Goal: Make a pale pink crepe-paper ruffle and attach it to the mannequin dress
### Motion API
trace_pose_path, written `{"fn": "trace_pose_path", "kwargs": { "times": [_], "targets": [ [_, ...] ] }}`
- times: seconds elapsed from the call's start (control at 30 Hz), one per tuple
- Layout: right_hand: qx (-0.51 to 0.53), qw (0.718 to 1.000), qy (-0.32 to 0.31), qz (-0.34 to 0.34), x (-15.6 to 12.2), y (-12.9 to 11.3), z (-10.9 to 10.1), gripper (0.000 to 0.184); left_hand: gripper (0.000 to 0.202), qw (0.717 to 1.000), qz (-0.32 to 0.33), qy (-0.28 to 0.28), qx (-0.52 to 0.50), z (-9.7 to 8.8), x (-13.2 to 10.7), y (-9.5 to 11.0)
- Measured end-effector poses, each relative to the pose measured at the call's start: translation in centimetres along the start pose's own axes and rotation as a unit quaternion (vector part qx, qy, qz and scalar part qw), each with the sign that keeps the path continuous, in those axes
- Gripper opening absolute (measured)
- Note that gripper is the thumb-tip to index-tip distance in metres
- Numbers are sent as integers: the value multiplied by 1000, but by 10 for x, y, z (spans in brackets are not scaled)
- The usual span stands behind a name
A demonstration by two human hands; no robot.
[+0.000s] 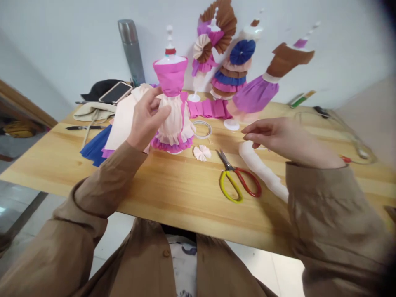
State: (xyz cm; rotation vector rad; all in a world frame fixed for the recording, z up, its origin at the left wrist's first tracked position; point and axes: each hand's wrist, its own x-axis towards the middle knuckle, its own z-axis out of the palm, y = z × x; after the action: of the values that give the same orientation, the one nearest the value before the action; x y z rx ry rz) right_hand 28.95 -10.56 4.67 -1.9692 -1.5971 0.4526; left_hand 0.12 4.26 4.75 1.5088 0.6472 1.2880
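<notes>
A small dress form (170,78) stands upright on the table, dressed in a magenta paper bodice, a cream skirt (171,115) and a ruffled purple hem. My left hand (148,115) is at its left side, thumb and fingers apart, seemingly touching the skirt and waist. Over the table to the right, my right hand (275,134) hovers with its fingertips pressed together; anything between them is too small to make out. Below it lies a white rolled length of paper (262,171). Scissors (229,167) with yellow and red handles and a pale pleated paper rosette (202,153) lie between the hands.
Behind stand other dress forms in ruffled paper, one with a blue rosette (243,52) and one with a brown top (286,62). A tape roll (202,129), pleated magenta strip (210,109), phone (116,92), flask (132,51), pen (81,128) and cable (346,128) are around.
</notes>
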Motion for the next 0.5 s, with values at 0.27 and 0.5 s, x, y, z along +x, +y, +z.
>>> {"fn": "trace_pose_path", "kwargs": {
  "times": [0.27,0.5],
  "targets": [
    [-186,971,-55,143,-43,42,-28,12,27,967,145,-51,201,-3,-8,-4],
    [-171,966,-6,196,-35,68,-16,18,39,960,176,-69,209,-11,-13,-2]
  ]
}}
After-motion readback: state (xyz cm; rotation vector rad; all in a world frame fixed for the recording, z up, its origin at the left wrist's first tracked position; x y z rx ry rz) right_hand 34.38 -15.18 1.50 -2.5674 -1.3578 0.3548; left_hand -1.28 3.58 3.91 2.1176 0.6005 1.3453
